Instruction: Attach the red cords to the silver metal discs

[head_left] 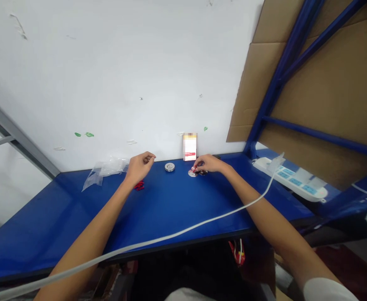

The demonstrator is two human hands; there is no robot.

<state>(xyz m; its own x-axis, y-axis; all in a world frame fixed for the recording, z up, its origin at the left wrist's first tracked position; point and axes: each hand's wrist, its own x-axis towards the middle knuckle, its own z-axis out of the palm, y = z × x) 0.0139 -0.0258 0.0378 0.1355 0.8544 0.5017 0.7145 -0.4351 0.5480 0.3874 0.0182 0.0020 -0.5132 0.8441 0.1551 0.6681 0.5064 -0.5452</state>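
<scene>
**Small red pieces [139, 185] loose near the back edge of the desk [167, 209]**

The desk runs across the view, its back edge against a white wall [108, 83]. A blue metal frame [283, 71] backed with cardboard [334, 100] rises past the right back corner. A power strip [290, 179] sits at the right end, and a white cable [183, 223] runs from that end across the desk and over the front edge, passing in front of the left forearm [89, 234]. A crumpled plastic bag [103, 172] lies near the back left, and a small upright card [190, 147] stands against the wall. A metal ring [170, 167] lies between the hands.

The risk looks to lie in the small things: a careless sweep of the left hand [139, 167] could scatter the small red pieces just below it, and a snagged cable could pull at the arm. That hand is loosely curled, with nothing visible in it. The right hand [210, 163] is nearly closed, its fingertips down at a red piece on a small silver disc [192, 173], beside a dark piece [204, 172]. Whether it has hold, I cannot tell.
</scene>
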